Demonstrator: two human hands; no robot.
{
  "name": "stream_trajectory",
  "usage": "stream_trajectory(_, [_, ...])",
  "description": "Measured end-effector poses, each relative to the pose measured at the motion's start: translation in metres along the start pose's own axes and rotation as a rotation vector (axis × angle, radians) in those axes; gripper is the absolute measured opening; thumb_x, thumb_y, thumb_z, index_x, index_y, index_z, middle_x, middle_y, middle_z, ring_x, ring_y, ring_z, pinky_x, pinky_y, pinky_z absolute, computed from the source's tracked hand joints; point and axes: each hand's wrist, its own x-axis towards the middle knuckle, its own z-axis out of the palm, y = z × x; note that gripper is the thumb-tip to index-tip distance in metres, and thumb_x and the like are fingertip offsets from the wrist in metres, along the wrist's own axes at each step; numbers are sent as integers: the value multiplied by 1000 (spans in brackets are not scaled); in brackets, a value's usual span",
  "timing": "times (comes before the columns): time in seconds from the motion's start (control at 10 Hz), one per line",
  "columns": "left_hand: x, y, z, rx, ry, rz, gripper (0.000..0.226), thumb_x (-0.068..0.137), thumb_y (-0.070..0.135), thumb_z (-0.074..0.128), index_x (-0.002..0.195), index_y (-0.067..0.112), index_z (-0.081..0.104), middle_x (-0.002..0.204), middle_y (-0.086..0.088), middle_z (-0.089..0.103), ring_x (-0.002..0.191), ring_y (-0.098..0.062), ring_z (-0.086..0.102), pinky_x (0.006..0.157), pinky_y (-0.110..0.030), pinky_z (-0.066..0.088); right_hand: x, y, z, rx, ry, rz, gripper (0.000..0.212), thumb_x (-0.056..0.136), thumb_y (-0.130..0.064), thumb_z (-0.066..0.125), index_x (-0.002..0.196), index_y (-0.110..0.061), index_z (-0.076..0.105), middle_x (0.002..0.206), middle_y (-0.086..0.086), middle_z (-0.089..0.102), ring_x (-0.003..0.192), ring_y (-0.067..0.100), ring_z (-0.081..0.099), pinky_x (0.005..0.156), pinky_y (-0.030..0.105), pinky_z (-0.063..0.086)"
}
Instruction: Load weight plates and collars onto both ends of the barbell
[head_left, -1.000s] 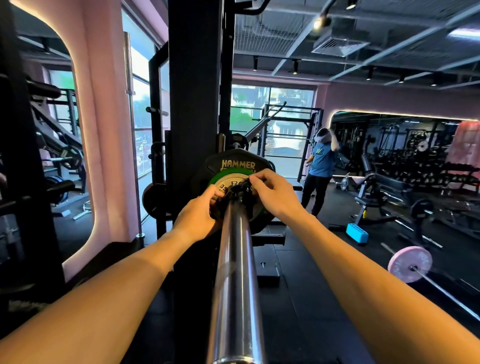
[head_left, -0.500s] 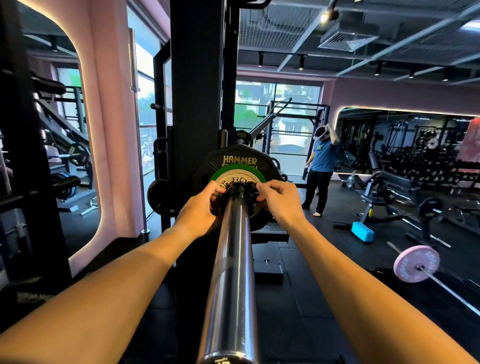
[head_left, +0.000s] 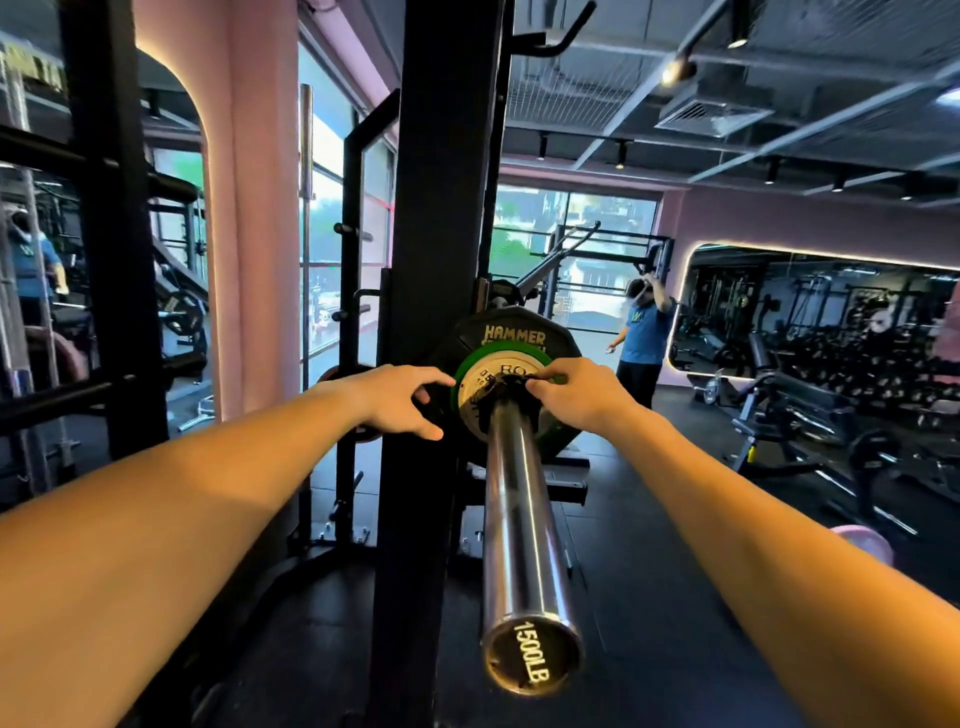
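Gym rack upright (head_left: 441, 208) hiding plates' (head_left: 511, 371) left edge, right hand (head_left: 582, 395) covering collar (head_left: 506, 387)

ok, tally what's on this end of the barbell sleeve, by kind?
Large black Hammer weight plate: 1
Smaller green-rimmed white weight plate: 1
Black collar against the green plate, gripped by the right hand: 1
Total: 3

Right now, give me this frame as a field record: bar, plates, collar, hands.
bar: barbell sleeve, end cap toward camera
plates: green-rimmed plate in front of black plate
collar: black collar on sleeve, against green-rimmed plate
left hand: off the collar, fingers spread, holds nothing
right hand: fingers curled on collar
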Motion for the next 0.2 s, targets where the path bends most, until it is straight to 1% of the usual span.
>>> stream_trajectory(0.1, [-19,-42,-29,37,19,-32,69,82,43,79,143,40,47,125,5,60,104,-16,60,98,-34,48,-3,-45,2,-127,27,-52,35,91,-50,63,113,-25,73,108,1,67,107,25,61,86,29,47])
stream_trajectory(0.2, [-32,-74,-46,92,46,-23,65,83,44,78,141,38,50,124,5,60,109,-19,60,100,-35,48,-7,-87,5,-192,54,-84,28,89,-46,66,106,-26,75,108,1,70,105,23,64,88,30,50])
